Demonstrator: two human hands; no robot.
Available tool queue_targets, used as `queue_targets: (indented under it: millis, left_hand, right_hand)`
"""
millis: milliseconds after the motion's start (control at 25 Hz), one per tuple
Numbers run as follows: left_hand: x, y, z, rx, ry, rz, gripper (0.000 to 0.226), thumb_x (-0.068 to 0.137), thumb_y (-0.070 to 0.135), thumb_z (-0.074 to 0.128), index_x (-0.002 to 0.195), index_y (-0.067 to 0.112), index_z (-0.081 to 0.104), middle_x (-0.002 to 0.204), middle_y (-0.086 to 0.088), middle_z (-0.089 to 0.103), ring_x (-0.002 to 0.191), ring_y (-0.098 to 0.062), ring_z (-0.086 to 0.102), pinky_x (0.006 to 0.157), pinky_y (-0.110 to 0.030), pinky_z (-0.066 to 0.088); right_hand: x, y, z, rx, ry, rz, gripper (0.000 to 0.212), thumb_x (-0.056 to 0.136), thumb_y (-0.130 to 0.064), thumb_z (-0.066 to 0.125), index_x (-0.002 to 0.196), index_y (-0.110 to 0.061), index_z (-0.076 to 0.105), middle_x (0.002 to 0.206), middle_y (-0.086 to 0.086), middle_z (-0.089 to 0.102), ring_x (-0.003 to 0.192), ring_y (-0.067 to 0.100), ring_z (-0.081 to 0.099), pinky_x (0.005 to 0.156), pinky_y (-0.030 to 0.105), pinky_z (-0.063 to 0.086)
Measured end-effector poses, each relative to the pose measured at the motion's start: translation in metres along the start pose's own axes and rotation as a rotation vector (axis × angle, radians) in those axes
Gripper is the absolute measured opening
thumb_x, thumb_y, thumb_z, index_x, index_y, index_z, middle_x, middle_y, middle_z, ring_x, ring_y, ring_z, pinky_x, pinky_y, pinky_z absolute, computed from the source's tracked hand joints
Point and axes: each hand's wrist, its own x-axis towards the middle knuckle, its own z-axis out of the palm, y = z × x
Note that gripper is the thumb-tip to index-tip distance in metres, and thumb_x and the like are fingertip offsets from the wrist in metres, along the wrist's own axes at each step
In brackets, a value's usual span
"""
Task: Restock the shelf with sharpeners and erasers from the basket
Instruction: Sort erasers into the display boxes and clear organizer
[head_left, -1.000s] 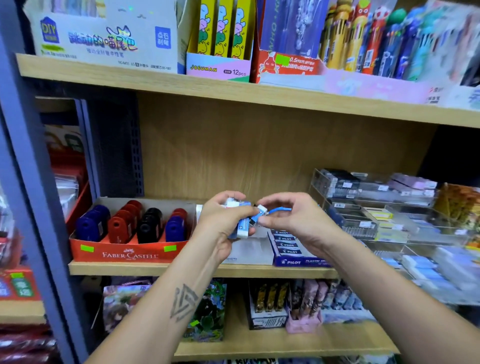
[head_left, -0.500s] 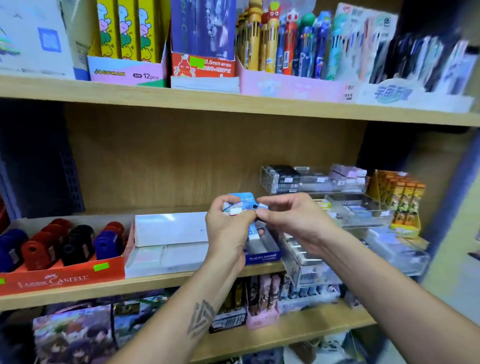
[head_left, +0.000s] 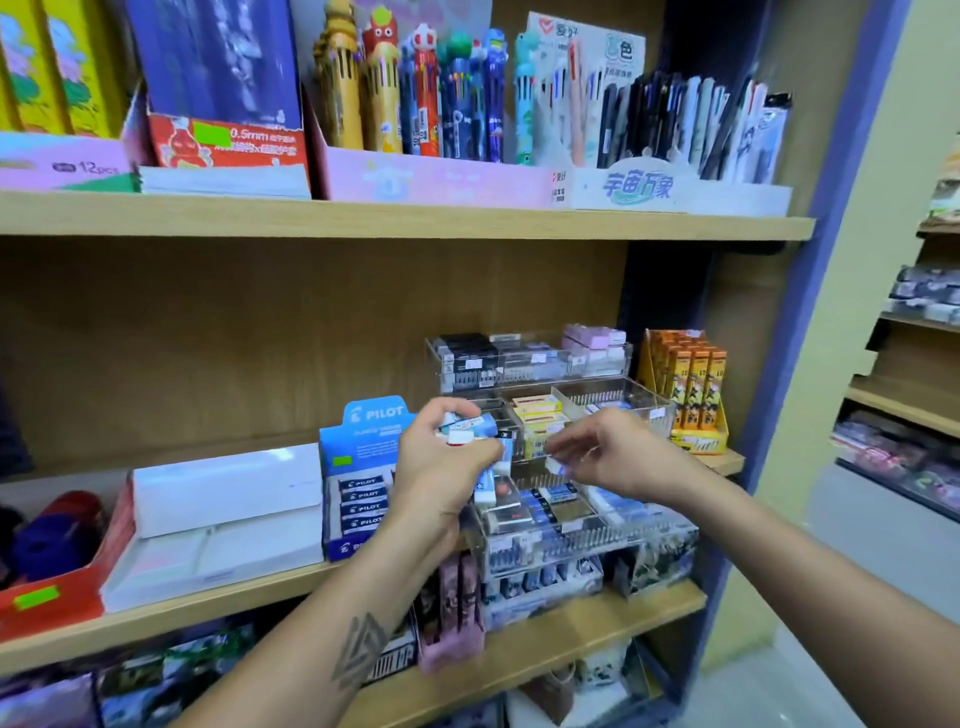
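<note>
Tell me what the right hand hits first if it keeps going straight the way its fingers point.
The right hand, pinching a small eraser, points left toward the left hand and the erasers it grips. Those would probably be met first, though depth is unclear.

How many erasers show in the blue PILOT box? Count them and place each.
4 erasers, lined up in the PILOT box: rearmost, next, third, frontmost. The left hand covers their right ends; more may be hidden.
</note>
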Motion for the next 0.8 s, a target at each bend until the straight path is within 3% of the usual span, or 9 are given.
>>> queue_targets:
  millis: [160,200,320,440,520,560,680,800]
  left_hand:
    - [-0.008,0.0,0.008,0.052,-0.188,0.03,0.034,0.076,-0.018,0.064,0.088,0.014,0.061,0.074,-0.011,0.057,0.052,-0.023,0.052,0.044,-0.03,0.051]
    - [-0.008,-0.002,0.01,0.08,-0.228,0.017,0.034,0.077,-0.018,0.064,0.087,0.014,0.061,0.073,-0.01,0.058,0.05,-0.023,0.053,0.044,-0.029,0.05]
    - [-0.006,-0.01,0.013,0.136,-0.286,-0.015,0.034,0.077,-0.017,0.062,0.088,0.014,0.06,0.069,-0.006,0.061,0.048,-0.023,0.057,0.045,-0.031,0.05]
    - [-0.003,-0.015,0.017,0.163,-0.308,-0.001,0.033,0.075,-0.017,0.061,0.09,0.013,0.059,0.065,-0.005,0.059,0.048,-0.022,0.056,0.045,-0.03,0.05]
    - [-0.003,-0.016,0.017,0.166,-0.318,0.005,0.033,0.075,-0.017,0.059,0.091,0.012,0.059,0.067,-0.006,0.059,0.049,-0.022,0.055,0.044,-0.03,0.05]
    - [-0.003,-0.016,0.016,0.157,-0.322,0.006,0.033,0.075,-0.017,0.059,0.092,0.012,0.059,0.068,-0.006,0.059,0.049,-0.021,0.055,0.044,-0.03,0.05]
    - [-0.005,-0.017,0.013,0.125,-0.333,0.004,0.034,0.076,-0.018,0.059,0.092,0.012,0.059,0.068,-0.006,0.059,0.049,-0.02,0.056,0.043,-0.029,0.05]
    - [-0.004,-0.017,0.012,0.113,-0.351,-0.008,0.036,0.076,-0.018,0.06,0.09,0.016,0.061,0.071,-0.008,0.06,0.053,-0.022,0.056,0.043,-0.029,0.05]
  right_hand:
    - [0.006,0.003,0.006,-0.357,-0.163,-0.087,0.029,0.087,0.0,0.06,0.106,-0.015,0.077,0.103,0.0,0.075,0.096,0.006,0.061,0.075,0.004,0.034]
    - [0.007,0.002,0.007,-0.401,-0.198,-0.089,0.029,0.087,0.0,0.059,0.104,-0.016,0.077,0.102,-0.001,0.074,0.095,0.005,0.059,0.076,0.006,0.036]
    - [0.014,0.002,0.01,-0.498,-0.239,-0.057,0.029,0.085,-0.003,0.06,0.101,-0.022,0.076,0.102,-0.003,0.073,0.101,0.012,0.064,0.082,0.028,0.054]
    - [0.021,0.0,0.005,-0.502,-0.342,-0.05,0.017,0.083,-0.009,0.067,0.094,-0.017,0.077,0.079,-0.008,0.069,0.083,0.013,0.065,0.064,0.018,0.05]
    - [0.022,-0.009,0.005,-0.585,-0.435,-0.063,0.007,0.083,-0.019,0.072,0.088,-0.018,0.075,0.077,-0.006,0.069,0.079,0.018,0.065,0.064,0.022,0.052]
    - [0.022,-0.013,0.007,-0.633,-0.45,-0.071,0.003,0.083,-0.021,0.071,0.081,-0.018,0.071,0.075,-0.004,0.066,0.077,0.021,0.063,0.065,0.027,0.053]
    - [0.022,-0.017,0.014,-0.689,-0.401,-0.066,0.027,0.083,-0.02,0.069,0.067,-0.02,0.046,0.068,-0.002,0.049,0.07,0.024,0.054,0.06,0.031,0.046]
    - [0.018,-0.01,0.018,-0.674,-0.302,-0.088,0.022,0.084,-0.021,0.072,0.077,-0.022,0.051,0.079,0.0,0.054,0.08,0.025,0.055,0.063,0.032,0.042]
